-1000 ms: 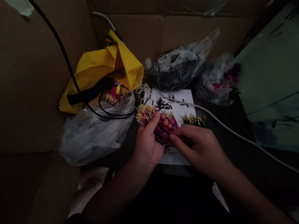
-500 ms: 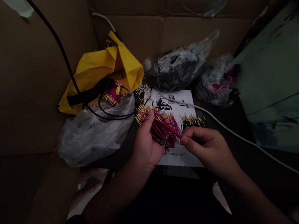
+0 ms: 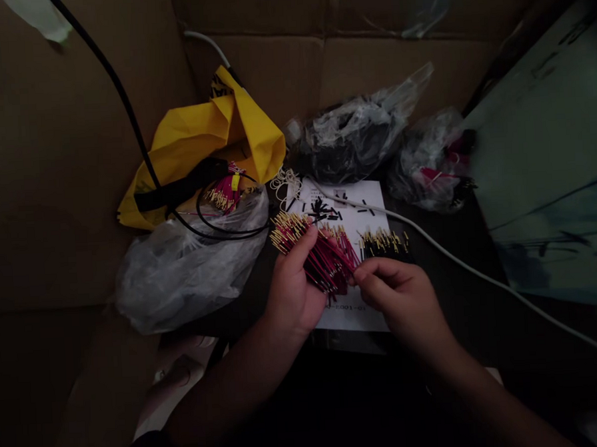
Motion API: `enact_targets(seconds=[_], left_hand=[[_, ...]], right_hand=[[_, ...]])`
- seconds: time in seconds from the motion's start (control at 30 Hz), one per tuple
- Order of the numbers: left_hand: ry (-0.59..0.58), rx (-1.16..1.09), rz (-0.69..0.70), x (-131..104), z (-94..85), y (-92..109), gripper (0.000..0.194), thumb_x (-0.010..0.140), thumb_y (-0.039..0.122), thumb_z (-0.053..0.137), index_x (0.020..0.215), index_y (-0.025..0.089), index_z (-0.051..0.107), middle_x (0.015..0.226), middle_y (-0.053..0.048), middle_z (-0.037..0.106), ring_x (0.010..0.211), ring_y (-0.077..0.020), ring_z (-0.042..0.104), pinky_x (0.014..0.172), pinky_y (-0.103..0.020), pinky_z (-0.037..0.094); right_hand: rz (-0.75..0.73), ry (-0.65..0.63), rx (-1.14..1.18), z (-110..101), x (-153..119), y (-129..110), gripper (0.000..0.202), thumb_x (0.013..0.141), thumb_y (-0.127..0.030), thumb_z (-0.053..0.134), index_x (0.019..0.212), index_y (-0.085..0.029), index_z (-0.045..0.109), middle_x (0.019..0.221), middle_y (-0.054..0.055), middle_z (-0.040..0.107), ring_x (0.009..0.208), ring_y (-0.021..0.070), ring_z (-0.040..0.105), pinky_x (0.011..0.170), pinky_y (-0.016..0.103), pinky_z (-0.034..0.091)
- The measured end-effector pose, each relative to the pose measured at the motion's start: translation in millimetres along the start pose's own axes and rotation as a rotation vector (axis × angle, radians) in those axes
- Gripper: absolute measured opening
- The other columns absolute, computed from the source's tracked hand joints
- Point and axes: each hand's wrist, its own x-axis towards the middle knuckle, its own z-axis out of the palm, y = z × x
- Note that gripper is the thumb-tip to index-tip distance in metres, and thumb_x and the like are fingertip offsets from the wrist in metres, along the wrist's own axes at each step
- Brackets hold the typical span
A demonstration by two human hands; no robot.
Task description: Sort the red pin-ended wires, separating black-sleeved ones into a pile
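My left hand [image 3: 297,277] is closed around a bundle of red wires [image 3: 325,265] with gold pin tips pointing up and left; the thumb lies across them. At the bundle's lower right end, my right hand [image 3: 399,291] pinches the end of a red wire between thumb and forefinger. Underneath is a white printed sheet [image 3: 378,318]. More red wires with gold tips lie on it behind the left hand. Short black sleeves [image 3: 322,209] are scattered on the upper part of the sheet. Behind the right hand sits a group of black wires with gold tips [image 3: 383,241].
Left of the sheet are a clear plastic bag [image 3: 191,272] and a yellow bag [image 3: 188,132] with a tied wire bundle [image 3: 227,190]. Rubber bands [image 3: 285,179] lie near two filled plastic bags at the back. A white cable [image 3: 450,245] crosses the dark table; cardboard walls [image 3: 265,72] stand behind.
My right hand has moved slightly left and down, closer to the bundle, still pinching the wire end. The left thumb has shifted a little to the right over the wires.
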Motion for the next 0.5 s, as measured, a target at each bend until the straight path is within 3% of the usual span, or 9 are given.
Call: enact_targets(seconds=[0.1,0.23,0.33,0.5], left_hand=[[0.017,0.004,0.007,0.3,0.2,-1.3,0.013,0.08,0.024,0.073,0.09,0.016,0.069,0.075,0.0,0.068,0.067,-0.0113,0.065,0.075,-0.027,0.055],[-0.037,0.009,-0.026,2.2,-1.8,-2.5,0.018,0.083,0.032,0.071,0.082,0.015,0.068,0.076,0.0,0.067,0.068,-0.0111,0.064,0.076,-0.027,0.054],[-0.046,0.006,-0.035,2.8,-2.6,-2.7,0.024,0.083,0.039,0.071,0.082,0.015,0.068,0.075,0.0,0.066,0.067,-0.0111,0.063,0.076,-0.028,0.053],[-0.042,-0.008,-0.008,1.7,-1.2,-1.6,0.026,0.085,0.044,0.067,0.088,0.018,0.069,0.075,-0.001,0.066,0.067,-0.0123,0.064,0.07,-0.026,0.052]], right_hand=[[-0.223,0.062,-0.235,0.1,-0.7,-7.0,0.017,0.084,-0.022,0.063,0.068,-0.018,0.067,0.063,-0.001,0.062,0.056,0.0106,0.053,0.052,0.024,0.04],[-0.472,0.046,-0.46,0.4,-0.4,-10.7,0.015,0.084,-0.017,0.061,0.07,-0.019,0.067,0.059,-0.002,0.059,0.052,0.0091,0.051,0.05,0.024,0.038],[-0.542,0.045,-0.54,0.4,1.1,-11.1,0.015,0.085,-0.017,0.06,0.072,-0.019,0.067,0.059,-0.003,0.058,0.052,0.0089,0.051,0.05,0.024,0.038],[-0.532,0.1,-0.529,1.1,2.6,-11.2,0.017,0.086,-0.017,0.058,0.07,-0.019,0.064,0.058,-0.002,0.058,0.051,0.0088,0.049,0.049,0.024,0.037]])
